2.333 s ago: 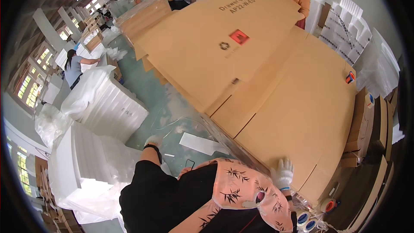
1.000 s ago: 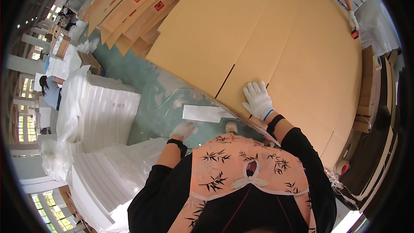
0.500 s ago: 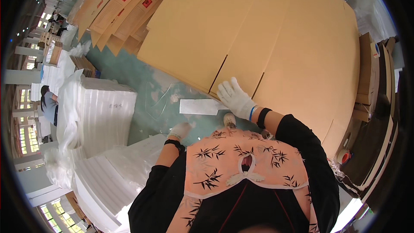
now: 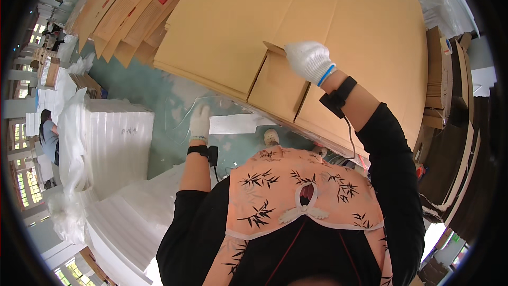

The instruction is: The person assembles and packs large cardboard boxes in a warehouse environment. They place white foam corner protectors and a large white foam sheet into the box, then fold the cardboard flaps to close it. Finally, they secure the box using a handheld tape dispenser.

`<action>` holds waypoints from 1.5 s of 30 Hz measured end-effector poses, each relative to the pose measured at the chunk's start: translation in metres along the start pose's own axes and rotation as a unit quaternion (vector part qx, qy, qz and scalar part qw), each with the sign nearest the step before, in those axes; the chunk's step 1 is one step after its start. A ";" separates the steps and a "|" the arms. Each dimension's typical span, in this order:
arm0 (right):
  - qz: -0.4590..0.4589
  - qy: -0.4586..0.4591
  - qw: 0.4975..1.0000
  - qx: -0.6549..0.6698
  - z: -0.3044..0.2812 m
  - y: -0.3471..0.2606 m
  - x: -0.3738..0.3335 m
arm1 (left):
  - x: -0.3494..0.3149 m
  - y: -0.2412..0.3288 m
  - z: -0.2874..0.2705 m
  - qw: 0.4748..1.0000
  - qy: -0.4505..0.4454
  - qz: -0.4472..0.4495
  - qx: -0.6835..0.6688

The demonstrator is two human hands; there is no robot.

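Note:
A large flat brown cardboard sheet (image 4: pixel 365 37) lies on top of a stack in front of me. My right hand (image 4: pixel 308 59), in a white knit glove, is closed at a narrow cardboard flap (image 4: pixel 273 48) that stands bent up from the sheet between two slots. The fingertips are hidden from view. Below the flap, a cardboard panel (image 4: pixel 276 82) shows between the slots. My left hand (image 4: pixel 200 122), gloved too, hangs over the floor left of the stack. Its fingers are extended and it holds nothing.
Printed cardboard sheets (image 4: pixel 132 16) lean at the far left. White foam sheets (image 4: pixel 119 137) are stacked on the left, with a person (image 4: pixel 48 135) beyond them. A white strip (image 4: pixel 233 124) lies on the green floor (image 4: pixel 169 106). More cardboard (image 4: pixel 435 74) stands on the right.
My right hand has moved up and right from the sheet's near edge, its fingers closing, and the flap between the slots has been bent up. My left hand has moved forward and left.

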State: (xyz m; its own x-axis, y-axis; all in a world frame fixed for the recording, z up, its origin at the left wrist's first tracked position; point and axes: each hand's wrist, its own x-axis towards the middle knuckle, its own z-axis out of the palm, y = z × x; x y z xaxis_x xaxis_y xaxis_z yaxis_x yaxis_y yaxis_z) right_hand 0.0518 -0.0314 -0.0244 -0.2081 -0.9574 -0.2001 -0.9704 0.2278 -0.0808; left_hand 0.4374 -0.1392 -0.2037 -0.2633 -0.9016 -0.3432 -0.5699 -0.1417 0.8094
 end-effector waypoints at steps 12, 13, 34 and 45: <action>-0.089 0.313 0.944 0.058 -0.021 0.009 -0.069 | 0.093 0.149 -0.037 0.895 0.032 0.105 -0.432; -0.098 0.332 0.935 0.079 -0.013 0.015 -0.064 | 0.089 0.159 -0.047 0.906 0.053 0.077 -0.412; 0.333 0.242 0.837 0.361 0.163 0.117 -0.161 | -0.229 0.419 0.151 0.611 -0.166 0.763 0.126; 0.262 0.160 0.891 0.335 0.228 0.126 -0.126 | -0.110 0.364 0.261 0.592 -0.258 0.645 0.409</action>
State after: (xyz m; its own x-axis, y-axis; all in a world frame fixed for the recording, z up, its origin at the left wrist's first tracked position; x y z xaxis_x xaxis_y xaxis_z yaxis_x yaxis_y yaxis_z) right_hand -0.0162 0.1588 -0.2323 -0.7388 -0.6662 -0.1023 -0.4614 0.6106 -0.6437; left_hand 0.0560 0.0150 0.0049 -0.9726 0.2293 0.0386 0.2323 0.9642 0.1278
